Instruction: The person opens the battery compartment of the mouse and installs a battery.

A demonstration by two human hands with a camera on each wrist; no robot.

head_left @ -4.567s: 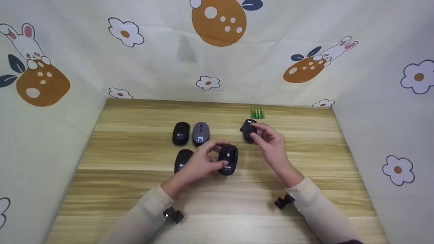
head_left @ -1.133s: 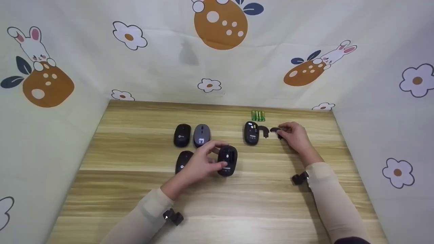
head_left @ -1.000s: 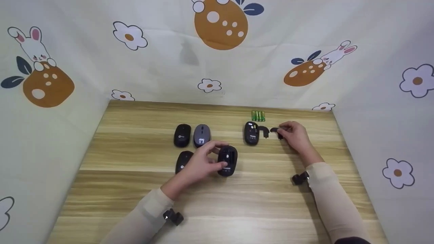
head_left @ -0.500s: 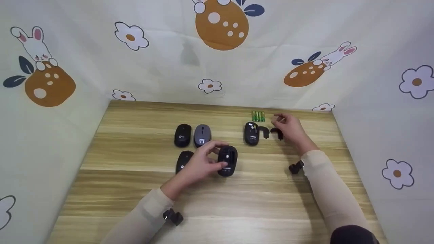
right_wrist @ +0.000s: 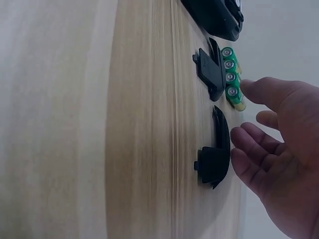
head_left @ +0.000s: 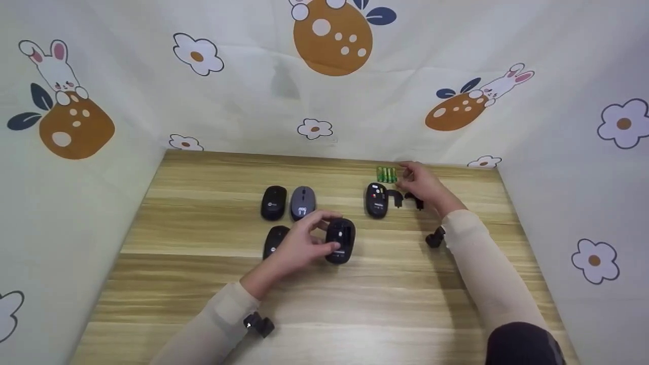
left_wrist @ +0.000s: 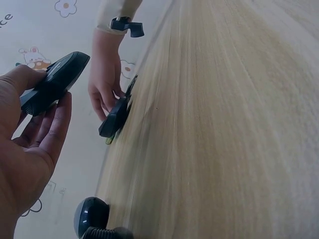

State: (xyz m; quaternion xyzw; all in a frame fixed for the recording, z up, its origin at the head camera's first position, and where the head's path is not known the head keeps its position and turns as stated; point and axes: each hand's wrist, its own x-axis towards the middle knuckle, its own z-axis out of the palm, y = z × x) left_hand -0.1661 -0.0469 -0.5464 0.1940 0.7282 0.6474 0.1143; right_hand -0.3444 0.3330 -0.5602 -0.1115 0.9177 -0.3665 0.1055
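Right hand (head_left: pixel 423 183) is moving off the cover (right_wrist: pixel 213 163) to the batteries (head_left: pixel 386 175), fingers loosely curved, holding nothing. Left hand (head_left: pixel 299 243) is gripping the mouse (head_left: pixel 342 238) above the table (head_left: pixel 385 304). Cover's lying there; uncovering looks done.

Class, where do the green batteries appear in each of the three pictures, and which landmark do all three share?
Head: green batteries lie in a row, right of centre, just above mid-height.
Left wrist: only a yellow-green sliver, probably theirs, shows below the dark mouse, left of centre.
Right wrist: upper right, four round ends facing the camera.
Shared landmark: the right hand.
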